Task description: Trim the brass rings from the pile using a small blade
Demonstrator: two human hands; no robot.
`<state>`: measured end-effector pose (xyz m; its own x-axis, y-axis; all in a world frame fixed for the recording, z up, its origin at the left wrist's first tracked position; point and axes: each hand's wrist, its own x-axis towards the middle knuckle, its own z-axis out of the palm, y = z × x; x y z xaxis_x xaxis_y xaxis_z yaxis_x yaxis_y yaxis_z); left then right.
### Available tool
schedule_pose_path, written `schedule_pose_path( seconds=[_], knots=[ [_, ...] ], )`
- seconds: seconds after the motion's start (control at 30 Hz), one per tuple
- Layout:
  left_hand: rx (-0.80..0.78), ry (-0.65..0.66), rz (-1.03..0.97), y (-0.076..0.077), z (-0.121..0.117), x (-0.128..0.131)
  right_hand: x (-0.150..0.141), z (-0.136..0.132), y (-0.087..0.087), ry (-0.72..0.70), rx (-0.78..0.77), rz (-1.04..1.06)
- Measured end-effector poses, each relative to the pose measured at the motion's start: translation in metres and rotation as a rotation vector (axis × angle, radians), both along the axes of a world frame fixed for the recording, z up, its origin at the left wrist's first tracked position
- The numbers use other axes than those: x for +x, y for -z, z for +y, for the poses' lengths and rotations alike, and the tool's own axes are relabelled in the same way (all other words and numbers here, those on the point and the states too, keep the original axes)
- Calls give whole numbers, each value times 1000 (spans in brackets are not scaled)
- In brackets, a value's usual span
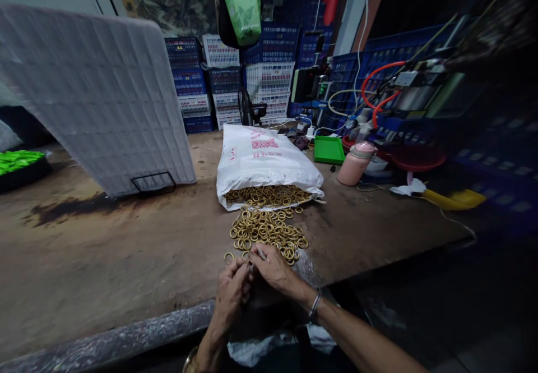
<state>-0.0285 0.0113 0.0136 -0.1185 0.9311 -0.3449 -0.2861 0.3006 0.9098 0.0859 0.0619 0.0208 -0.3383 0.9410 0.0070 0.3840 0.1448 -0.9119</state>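
My left hand (232,286) is closed in a pinch at the table's front edge, its fingertips meeting those of my right hand (272,269). What the left fingers hold is hidden. A small greyish thing shows at the right fingers, too small to name. Just beyond both hands lies a loose heap of brass-coloured rings (269,230). The heap spreads out from the open mouth of a white woven sack (269,160) with red print, which lies on its side with more rings inside.
A quilted white panel (113,104) stands upright at left on the wooden table (168,261). Bright green pieces (21,161) fill a dark tray at far left. To the right are a green tray (328,150), a pink bottle (355,165) and a machine (416,92) with red hoses.
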Motion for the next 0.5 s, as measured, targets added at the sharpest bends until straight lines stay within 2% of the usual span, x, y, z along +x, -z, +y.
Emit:
schedule_pose_path(
  seconds=[0.13, 0.27, 0.37, 0.5],
  knots=[
    [-5, 23, -185, -3, -3, 1, 2, -2, -4, -46, 10, 17],
    [38, -6, -198, -2, -4, 2, 5, -1, -4, -51, -47, 52],
    [64, -30, -158, 1, -5, 2, 10, -3, -2, -65, 90, -80],
    [84, -33, -121, -1, -5, 2, 13, -10, -1, -154, 234, -312]
  ],
)
